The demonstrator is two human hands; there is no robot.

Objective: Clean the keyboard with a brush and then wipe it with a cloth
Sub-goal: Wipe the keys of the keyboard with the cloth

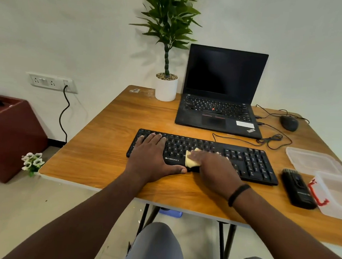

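In front of the open black laptop (pixel 221 92), on the bare wood-grain tabletop (pixel 105 141), lies the long black plastic keyboard (pixel 202 155), and both my hands are on it. My left hand (pixel 152 158) rests flat over the keyboard's left end, fingers (pixel 155 137) straight and close together on the upper key rows, thumb stretched along its near edge. I judge I have it there to pin the board so it does not slide under the wiping. My right hand (pixel 213 168) is curled over the pale yellow soft cloth (pixel 190 160), pressing it onto the keys near the keyboard's middle; those fingers are blurred, so I cannot tell how tightly they are bunched, only that the cloth is held beneath them.

The black handled brush (pixel 298 189) lies on the table just right of the keyboard, untouched, beside a clear plastic box with a red clasp (pixel 334 195). That suggests the brushing is done and the wipe is the step in hand.

The keyboard's long axis runs left to right across the table, tilted slightly so its right end sits nearer me, roughly parallel to the laptop's front edge. Its key legends face me.
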